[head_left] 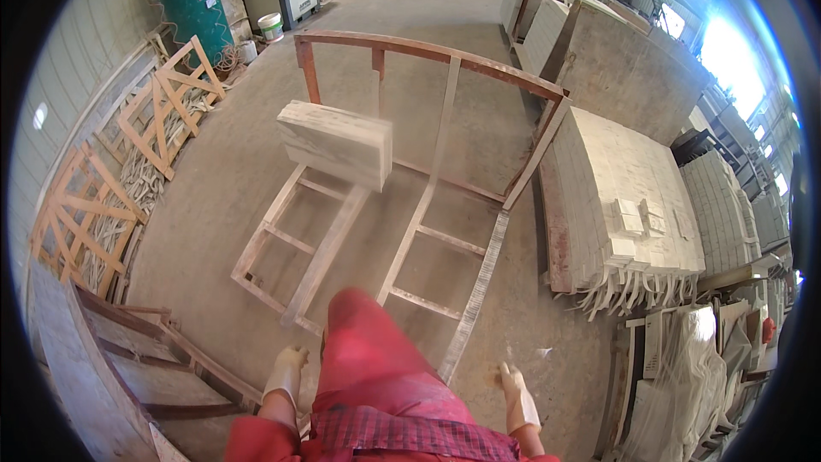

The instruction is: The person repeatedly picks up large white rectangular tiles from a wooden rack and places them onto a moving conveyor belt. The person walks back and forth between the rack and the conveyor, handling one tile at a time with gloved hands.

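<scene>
My left hand [289,371], in a pale glove, hangs beside my left leg with its fingers loosely bent and nothing visible in it. On the other side my right hand [516,395], gloved too, is held low over the floor, fingers stretched and apart, holding nothing. Ahead of my legs stands a reddish-brown metal rack [453,53] with an upright back frame and ladder-like base rails. A stack of pale slabs [333,141] stands on edge at the rack's left part. Neither hand touches the rack or the slabs.
Wooden A-frames [167,107] and strips of scrap line the left wall. At lower left another metal frame [205,355] stands close. Large stone stacks [629,180] and wrapped slabs [684,359] fill the right side. A green tank [195,4] and white bucket [270,27] stand far left.
</scene>
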A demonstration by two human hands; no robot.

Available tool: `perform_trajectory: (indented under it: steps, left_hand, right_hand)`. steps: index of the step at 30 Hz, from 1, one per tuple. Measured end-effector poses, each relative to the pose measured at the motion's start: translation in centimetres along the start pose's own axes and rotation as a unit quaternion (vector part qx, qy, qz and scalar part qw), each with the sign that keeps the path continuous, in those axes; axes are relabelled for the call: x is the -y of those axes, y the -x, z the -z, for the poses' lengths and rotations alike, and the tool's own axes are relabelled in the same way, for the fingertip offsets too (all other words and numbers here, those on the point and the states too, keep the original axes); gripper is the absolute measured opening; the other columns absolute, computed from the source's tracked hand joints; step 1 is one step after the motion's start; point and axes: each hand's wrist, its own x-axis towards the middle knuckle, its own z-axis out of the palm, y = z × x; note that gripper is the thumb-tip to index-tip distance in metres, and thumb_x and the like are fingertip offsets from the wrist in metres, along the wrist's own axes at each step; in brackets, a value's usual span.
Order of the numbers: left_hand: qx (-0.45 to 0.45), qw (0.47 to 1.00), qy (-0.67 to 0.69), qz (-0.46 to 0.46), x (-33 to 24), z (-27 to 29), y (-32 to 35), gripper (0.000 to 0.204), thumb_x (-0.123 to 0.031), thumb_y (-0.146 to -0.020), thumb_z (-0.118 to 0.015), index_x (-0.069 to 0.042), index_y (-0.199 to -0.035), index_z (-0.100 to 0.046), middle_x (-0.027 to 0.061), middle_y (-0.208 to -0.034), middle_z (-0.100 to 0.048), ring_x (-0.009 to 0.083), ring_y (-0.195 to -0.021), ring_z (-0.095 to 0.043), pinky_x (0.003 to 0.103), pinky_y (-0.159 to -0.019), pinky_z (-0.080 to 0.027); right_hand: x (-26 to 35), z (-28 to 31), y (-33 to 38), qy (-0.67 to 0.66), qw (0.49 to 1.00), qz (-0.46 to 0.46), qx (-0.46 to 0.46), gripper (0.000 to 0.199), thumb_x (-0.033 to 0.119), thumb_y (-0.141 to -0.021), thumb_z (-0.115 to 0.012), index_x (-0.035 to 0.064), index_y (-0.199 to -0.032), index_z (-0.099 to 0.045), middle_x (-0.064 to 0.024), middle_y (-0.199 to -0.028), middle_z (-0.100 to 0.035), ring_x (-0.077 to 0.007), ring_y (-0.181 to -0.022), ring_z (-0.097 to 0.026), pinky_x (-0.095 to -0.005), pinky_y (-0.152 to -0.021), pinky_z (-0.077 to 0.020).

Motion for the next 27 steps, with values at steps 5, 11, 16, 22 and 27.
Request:
perform_trajectory:
  steps: [5, 11, 16, 22, 27]
  left_hand:
    - [-0.040, 0.994, -0.065, -0.081, -7.5, 4.8, -0.6, 0.041, -0.040, -0.085, -0.055, -0.010, -0.106, -0.072, 0.0159, -0.102, -0.072, 0.0324, -0.097, -0.068, 0.043, -0.088, -0.051]
    - [-0.079, 0.989, -0.105, -0.074, -16.4, 7.4, -1.6, 0.043, -0.039, -0.086, -0.055, -0.013, -0.117, -0.069, 0.0172, -0.120, -0.066, 0.0328, -0.115, -0.062, 0.043, -0.098, -0.048]
    - [-0.053, 0.975, -0.180, -0.120, -21.5, 8.0, -9.0, 0.039, -0.042, -0.089, -0.054, -0.016, -0.113, -0.070, 0.0151, -0.118, -0.067, 0.0335, -0.113, -0.062, 0.044, -0.097, -0.049]
    - [-0.118, 0.930, -0.208, -0.281, -29.3, 11.1, -23.7, 0.045, -0.039, -0.085, -0.064, -0.006, -0.117, -0.066, 0.0172, -0.115, -0.068, 0.0340, -0.109, -0.063, 0.045, -0.096, -0.049]
    - [-0.203, 0.883, -0.199, -0.372, -38.7, 13.9, -34.4, 0.048, -0.031, -0.082, -0.069, -0.003, -0.121, -0.062, 0.0198, -0.113, -0.066, 0.0374, -0.107, -0.062, 0.046, -0.096, -0.048]
  right_hand:
    - [-10.0, 0.7, 8.4, -0.160, 0.961, -0.225, -0.016, 0.036, 0.030, -0.094, -0.059, 0.0015, -0.115, -0.065, -0.0179, -0.089, -0.072, -0.0292, -0.082, -0.069, -0.0389, -0.076, -0.0543]
    - [-13.1, -0.2, 11.3, -0.264, 0.914, -0.304, -0.042, 0.041, 0.036, -0.098, -0.054, 0.0036, -0.121, -0.064, -0.0166, -0.096, -0.072, -0.0279, -0.088, -0.068, -0.0398, -0.080, -0.0545]
    - [-8.2, -1.8, 11.3, -0.276, 0.926, -0.253, -0.051, 0.045, 0.041, -0.100, -0.051, 0.0059, -0.125, -0.063, -0.0151, -0.101, -0.071, -0.0268, -0.091, -0.067, -0.0408, -0.082, -0.0547]
    - [3.7, -6.8, 10.5, -0.283, 0.939, -0.182, -0.061, 0.049, 0.046, -0.102, -0.046, 0.0086, -0.129, -0.061, -0.0133, -0.107, -0.071, -0.0255, -0.095, -0.065, -0.0421, -0.084, -0.0548]
    - [15.7, -12.0, 10.3, -0.223, 0.943, -0.244, -0.032, 0.052, 0.046, -0.102, -0.046, 0.0013, -0.124, -0.062, -0.0201, -0.097, -0.072, -0.0282, -0.083, -0.070, -0.0406, -0.079, -0.0574]
